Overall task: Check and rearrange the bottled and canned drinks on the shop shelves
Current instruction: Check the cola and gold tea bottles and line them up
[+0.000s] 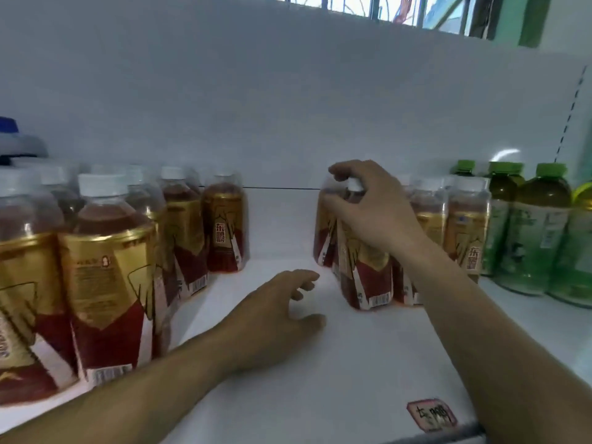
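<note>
Shelf check, tea bottles.

Landmark: the held bottle [365,277], gold-and-red label, white cap, upright on the white shelf [320,379].

- Right hand [365,203] sits on top of the held bottle. Its fingers [336,169] are curled down over the cap and shoulder, clamped on it. A top grip of this kind suits sliding or lifting the bottle without disturbing its neighbours (judgement).
- Left hand [278,312] is low over the shelf, just left of the held bottle and not touching it. Fingers apart and loosely bent, holding nothing. Probably waiting to steady or take the bottle.
- Right group [461,232]: same product, packed directly right of and behind the held bottle, touching it as far as I can tell.
- Left group [112,267]: same product, well left of the held bottle, in rows running front to back.
- Bare shelf lies between the held bottle and the left group. Likely aim is to close this gap or face the rows up.
- Green-capped bottles [531,235]: right of the right group, kept as a separate product block.

Surroundings:
- Price tag [431,415] on the shelf's front edge, in front of the held bottle and slightly right. Writing is blurred.
- White back panel [256,107] behind the held bottle, with a window [384,8] above it.
- Blue-topped item [9,129] far left, partly cut off, unidentified.
</note>
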Tool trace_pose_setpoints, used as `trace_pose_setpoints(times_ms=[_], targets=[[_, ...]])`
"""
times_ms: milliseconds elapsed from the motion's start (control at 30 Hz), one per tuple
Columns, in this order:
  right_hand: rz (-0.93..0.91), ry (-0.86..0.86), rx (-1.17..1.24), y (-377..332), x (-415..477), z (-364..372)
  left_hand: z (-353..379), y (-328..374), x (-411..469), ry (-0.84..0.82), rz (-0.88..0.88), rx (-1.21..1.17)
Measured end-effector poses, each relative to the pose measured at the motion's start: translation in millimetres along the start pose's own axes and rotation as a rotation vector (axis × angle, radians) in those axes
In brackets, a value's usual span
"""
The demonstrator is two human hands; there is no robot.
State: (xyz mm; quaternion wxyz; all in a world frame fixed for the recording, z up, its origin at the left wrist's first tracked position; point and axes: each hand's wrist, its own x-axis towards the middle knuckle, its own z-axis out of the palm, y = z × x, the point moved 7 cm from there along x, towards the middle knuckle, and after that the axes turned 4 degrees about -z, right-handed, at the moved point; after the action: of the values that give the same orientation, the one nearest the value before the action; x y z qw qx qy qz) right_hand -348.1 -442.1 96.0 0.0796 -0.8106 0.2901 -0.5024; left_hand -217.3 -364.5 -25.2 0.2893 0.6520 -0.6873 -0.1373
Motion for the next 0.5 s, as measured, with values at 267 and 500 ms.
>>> trace_pose_setpoints(times_ms=[267, 500], targets=[[-0.075, 0.184, 0.416, -33.2, -11.6, -2.9, -10.3, 17.5, -5.0, 0.071, 0.051, -0.455], [0.011, -0.052, 0.680, -43.5, -6.0, 38.2, -17.2, -6.6, -8.2, 0.120, -0.080, -0.753]])
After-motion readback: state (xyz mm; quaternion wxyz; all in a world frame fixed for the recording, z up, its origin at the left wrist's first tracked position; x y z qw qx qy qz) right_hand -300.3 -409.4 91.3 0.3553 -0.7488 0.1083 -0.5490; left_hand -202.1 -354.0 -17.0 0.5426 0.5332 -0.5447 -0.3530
